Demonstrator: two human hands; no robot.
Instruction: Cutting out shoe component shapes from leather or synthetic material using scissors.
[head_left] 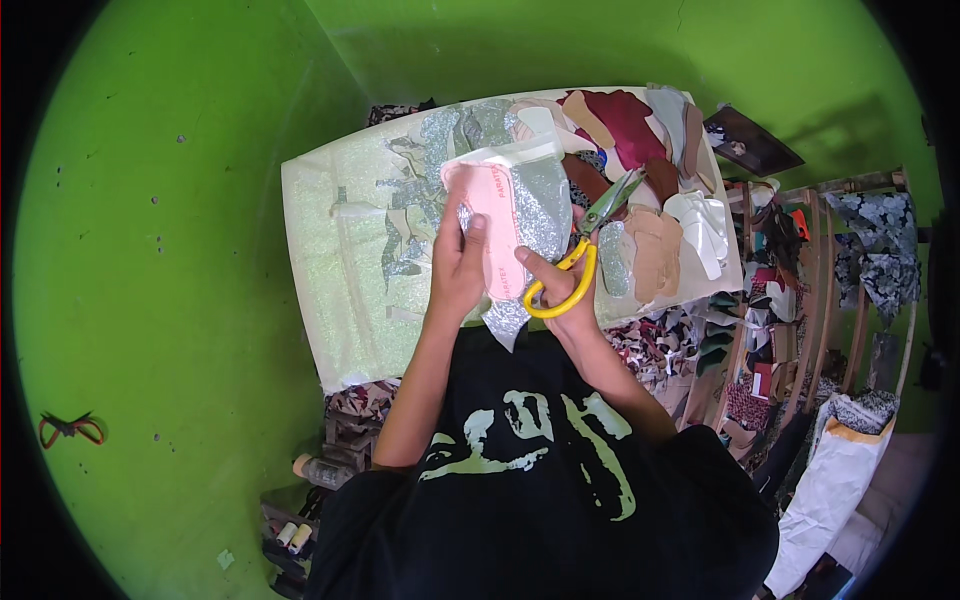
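Note:
My left hand (460, 270) is closed on the left edge of a pink insole (497, 225), its thumb lying on the pink face. Behind the insole is a piece of silver glitter fabric (540, 215), which sticks out to the right and ends in a point below. Yellow-handled scissors (587, 272) sit in my right hand (566, 310), blades pointing up and to the right. The right thumb also presses on the insole's lower right edge; some of that hand's fingers are hidden behind the fabric and handles. I cannot tell whether the blades touch the fabric.
Beneath my hands is a pale table (320, 250) covered with glittery sheet. Tan sole-shaped pieces (655, 255), white pieces (702, 230) and maroon material (625, 125) lie on its right side. Wooden racks (815, 300) with fabric stand at right. Other scissors (72, 428) hang on the green wall.

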